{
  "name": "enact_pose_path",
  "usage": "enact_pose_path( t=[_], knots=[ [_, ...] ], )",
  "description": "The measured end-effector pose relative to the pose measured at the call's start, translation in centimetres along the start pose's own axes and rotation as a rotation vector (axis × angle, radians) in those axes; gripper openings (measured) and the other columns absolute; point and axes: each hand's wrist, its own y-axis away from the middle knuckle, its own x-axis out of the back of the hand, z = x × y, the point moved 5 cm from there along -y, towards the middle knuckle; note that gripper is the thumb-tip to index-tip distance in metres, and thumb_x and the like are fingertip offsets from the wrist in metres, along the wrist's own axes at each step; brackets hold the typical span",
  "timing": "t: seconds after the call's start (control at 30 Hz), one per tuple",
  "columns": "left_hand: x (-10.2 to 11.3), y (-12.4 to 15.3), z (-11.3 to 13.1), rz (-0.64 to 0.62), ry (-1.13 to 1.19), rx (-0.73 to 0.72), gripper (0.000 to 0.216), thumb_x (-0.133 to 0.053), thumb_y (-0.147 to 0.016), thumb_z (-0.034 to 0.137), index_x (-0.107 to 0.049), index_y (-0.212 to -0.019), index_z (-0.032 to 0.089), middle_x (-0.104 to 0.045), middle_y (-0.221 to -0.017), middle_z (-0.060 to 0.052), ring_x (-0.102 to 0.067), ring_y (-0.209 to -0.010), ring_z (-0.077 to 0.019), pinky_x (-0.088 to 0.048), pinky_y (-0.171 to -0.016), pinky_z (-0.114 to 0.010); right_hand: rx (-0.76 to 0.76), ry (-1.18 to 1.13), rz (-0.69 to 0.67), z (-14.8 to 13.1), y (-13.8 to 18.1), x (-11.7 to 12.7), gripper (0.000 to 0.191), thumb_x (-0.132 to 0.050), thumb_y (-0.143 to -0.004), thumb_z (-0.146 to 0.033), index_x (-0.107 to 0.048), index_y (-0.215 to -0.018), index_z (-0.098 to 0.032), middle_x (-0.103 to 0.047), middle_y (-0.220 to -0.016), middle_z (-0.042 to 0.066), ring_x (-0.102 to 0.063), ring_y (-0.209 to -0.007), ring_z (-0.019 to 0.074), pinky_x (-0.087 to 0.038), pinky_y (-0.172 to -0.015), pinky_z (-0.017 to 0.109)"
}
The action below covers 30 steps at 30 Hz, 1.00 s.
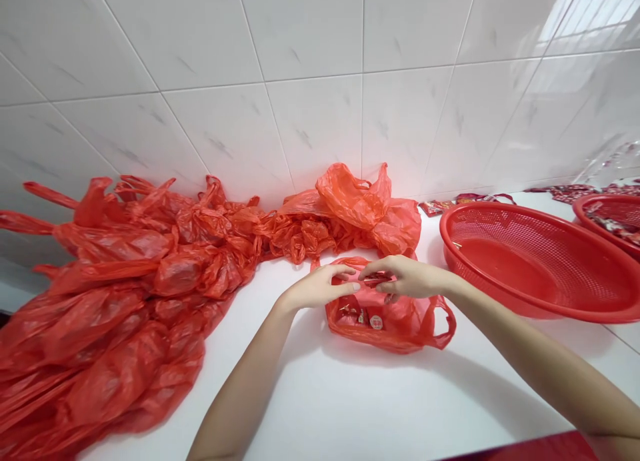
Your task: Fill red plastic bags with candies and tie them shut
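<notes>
A red plastic bag (400, 338) lies with its mouth open on the white tabletop, in front of me. Inside it show several small wrapped pieces (349, 311) and one with a round pale label (376, 322). Over the bag, my right hand (413, 276) pinches a small red packet (377, 279) between thumb and fingers. Opposite it, my left hand (323, 286) has its thumb and fingers apart, tips close to the packet. Whether the left fingertips touch the packet is hard to make out.
A heap of red plastic bags (125, 301) spreads along the left and the wall. At right stands a red perforated basket (530, 274); a second red basket (600, 208) with small packets is beyond it. Red packets (435, 208) lie along the tiled wall (310, 34).
</notes>
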Motion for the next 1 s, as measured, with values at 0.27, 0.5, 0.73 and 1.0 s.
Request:
enact_pose_path(
  t=[0.27,0.5,0.73,1.0],
  knots=[
    [0.4,0.6,0.1,0.055,-0.167,-0.014,0.058,-0.062,-0.088,0.051,-0.064,-0.136,0.02,-0.063,-0.142,-0.01,-0.06,-0.131,-0.0298,-0.048,-0.107,-0.035,-0.031,0.175,0.13,2.2,1.2,-1.9,0.046,-0.049,-0.079,-0.003,-0.076,-0.111,-0.023,-0.076,-0.092,0.004,-0.065,-0.07,0.0175,-0.047,-0.061,0.026],
    [0.5,2.8,2.6,0.046,-0.292,-0.132,0.048,-0.056,-0.093,0.047,-0.065,-0.136,0.025,-0.063,-0.144,-0.005,-0.056,-0.135,-0.027,-0.044,-0.109,-0.034,0.01,0.201,0.251,3.9,2.9,-2.5,0.042,-0.058,-0.078,-0.006,-0.073,-0.114,-0.021,-0.075,-0.113,0.008,-0.069,-0.1,0.0242,-0.052,-0.086,0.033],
    [0.5,5.7,4.8,0.255,-0.404,-0.092,0.037,-0.051,-0.096,0.047,-0.075,-0.117,0.026,-0.076,-0.117,-0.003,-0.069,-0.106,-0.0256,-0.048,-0.098,-0.037,-0.085,-0.002,0.488,7.2,2.6,-2.9,0.02,-0.064,-0.074,-0.012,-0.077,-0.088,-0.019,-0.077,-0.093,0.008,-0.069,-0.085,0.0251,-0.051,-0.082,0.037],
    [-5.8,2.8,1.6,0.251,-0.179,-0.036,0.043,-0.058,-0.09,0.036,-0.067,-0.129,0.02,-0.074,-0.115,-0.009,-0.07,-0.097,-0.0255,-0.053,-0.09,-0.037,-0.041,-0.271,0.581,8.9,2.6,-3.8,0.018,-0.06,-0.075,-0.028,-0.074,-0.081,-0.017,-0.077,-0.084,0.007,-0.07,-0.077,0.0225,-0.056,-0.073,0.035]
  ],
)
